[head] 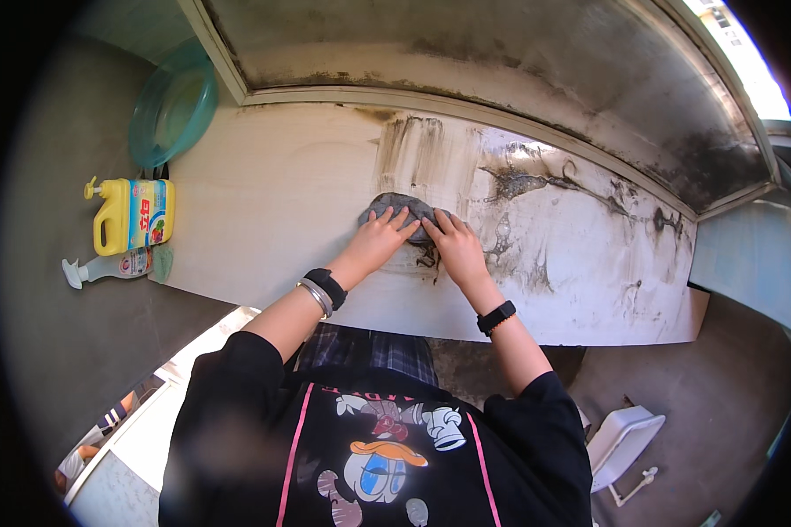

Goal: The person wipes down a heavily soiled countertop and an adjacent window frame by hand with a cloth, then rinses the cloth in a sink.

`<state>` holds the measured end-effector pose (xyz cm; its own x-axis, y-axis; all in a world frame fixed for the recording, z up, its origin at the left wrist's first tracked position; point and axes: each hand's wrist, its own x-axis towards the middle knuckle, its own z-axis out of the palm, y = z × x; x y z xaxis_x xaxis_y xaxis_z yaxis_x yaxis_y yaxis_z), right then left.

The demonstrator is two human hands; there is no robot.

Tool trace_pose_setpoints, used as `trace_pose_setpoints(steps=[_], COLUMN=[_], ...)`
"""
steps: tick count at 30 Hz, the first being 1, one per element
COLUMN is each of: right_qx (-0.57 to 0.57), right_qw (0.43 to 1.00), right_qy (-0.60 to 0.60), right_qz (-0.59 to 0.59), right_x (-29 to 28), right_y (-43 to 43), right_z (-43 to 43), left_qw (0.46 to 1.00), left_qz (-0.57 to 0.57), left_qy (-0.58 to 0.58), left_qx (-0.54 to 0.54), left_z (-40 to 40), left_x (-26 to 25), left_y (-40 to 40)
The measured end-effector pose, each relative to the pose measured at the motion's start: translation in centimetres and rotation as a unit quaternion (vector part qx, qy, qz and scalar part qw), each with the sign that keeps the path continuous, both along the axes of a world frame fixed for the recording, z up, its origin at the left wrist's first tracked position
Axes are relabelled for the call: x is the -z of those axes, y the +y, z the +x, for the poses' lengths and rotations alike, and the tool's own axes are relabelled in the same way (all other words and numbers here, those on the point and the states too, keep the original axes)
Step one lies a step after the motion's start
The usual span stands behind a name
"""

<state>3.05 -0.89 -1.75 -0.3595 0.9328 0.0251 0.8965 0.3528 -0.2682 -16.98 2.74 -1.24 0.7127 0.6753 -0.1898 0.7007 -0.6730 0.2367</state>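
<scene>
A crumpled, dark grey cloth (pixel 387 200) lies on a pale board-like surface (pixel 270 178). My left hand (pixel 374 240) presses down on its left part with fingers spread. At the cloth's right end, my right hand (pixel 458 245) also bears on it, and the fingertips of both hands almost meet. Black, wet-looking grime (pixel 517 184) with some suds covers much of the board to the right. Brown streaks (pixel 415 148) run down to the cloth from above. Beneath the cloth's lower edge sits a dark smear (pixel 427 255).
To the left stand a yellow pump jug (pixel 115 211) of detergent, a spray bottle (pixel 122 265), a green scouring pad (pixel 163 262) and a teal plastic basin (pixel 171 112). A framed, sooty panel (pixel 474 46) borders the board's far side. A white sink-like fixture (pixel 623 444) is low at right.
</scene>
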Motion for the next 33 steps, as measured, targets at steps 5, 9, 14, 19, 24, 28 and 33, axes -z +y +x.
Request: trace_pose_setpoints(steps=[5,9,14,19,24,28,33], right_qx=[-0.013,0.005,0.038,0.043,0.043,0.043,0.028], right_qw=[0.990,0.989,0.996,0.995,0.998,0.998,1.000], right_qy=[0.101,0.106,-0.083,-0.085,-0.034,-0.039,0.001], right_qz=[-0.098,-0.105,0.003,0.027,0.035,0.015,-0.002], right_x=[-1.3,-0.6,1.1,1.6,1.5,0.9,-0.3], right_y=[-1.5,-5.0,-7.1,-6.9,-7.0,-8.5,-10.9], right_z=[1.1,0.1,-2.3,-2.1,-1.6,-1.9,-1.6], left_qw=[0.994,0.997,0.997,0.995,0.997,0.999,0.995], left_qz=[-0.092,-0.062,0.055,0.085,0.071,0.035,0.047], left_qy=[-0.054,-0.032,0.019,0.029,0.015,0.011,-0.032], left_qx=[-0.008,0.017,0.047,0.047,0.029,0.038,0.077], left_z=[-1.0,-1.0,0.1,0.1,0.1,-0.5,-2.0], left_x=[-1.1,-1.5,0.9,1.1,1.0,0.4,-0.2], left_y=[-1.6,-4.1,-6.3,-6.2,-6.1,-7.2,-9.2])
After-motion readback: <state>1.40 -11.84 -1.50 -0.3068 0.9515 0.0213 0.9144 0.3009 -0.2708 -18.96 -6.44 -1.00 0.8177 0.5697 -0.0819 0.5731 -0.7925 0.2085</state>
